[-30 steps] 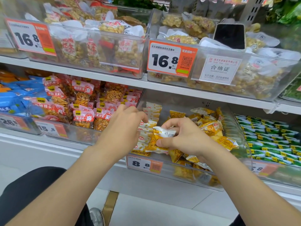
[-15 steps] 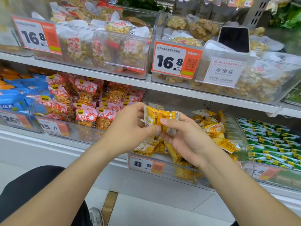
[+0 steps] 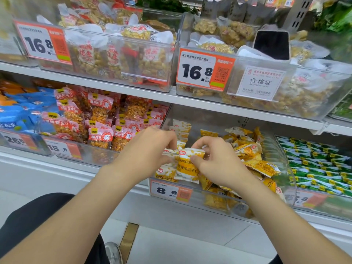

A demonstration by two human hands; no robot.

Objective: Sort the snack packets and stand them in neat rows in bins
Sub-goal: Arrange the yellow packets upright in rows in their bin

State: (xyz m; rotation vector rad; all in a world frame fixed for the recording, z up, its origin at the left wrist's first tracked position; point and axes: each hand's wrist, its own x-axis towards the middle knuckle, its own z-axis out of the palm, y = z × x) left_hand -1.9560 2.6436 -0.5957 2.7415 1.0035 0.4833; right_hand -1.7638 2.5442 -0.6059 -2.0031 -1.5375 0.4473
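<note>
Yellow-white packet (image 3: 187,165) pinched by right hand (image 3: 215,164) | left hand (image 3: 148,149) pinches neighbouring packet (image 3: 170,152) | front of bin (image 3: 285,174)

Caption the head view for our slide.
Right hand stands a yellow snack packet in the bin, left hand gripping neighbouring packets.

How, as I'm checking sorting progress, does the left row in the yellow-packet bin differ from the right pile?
The row stands upright, one packet behind another; the pile lies tilted and overlapping. The row hugs the left wall of the bin; the pile fills its right side. Both are the same yellow-and-white packets in one clear bin.
</note>
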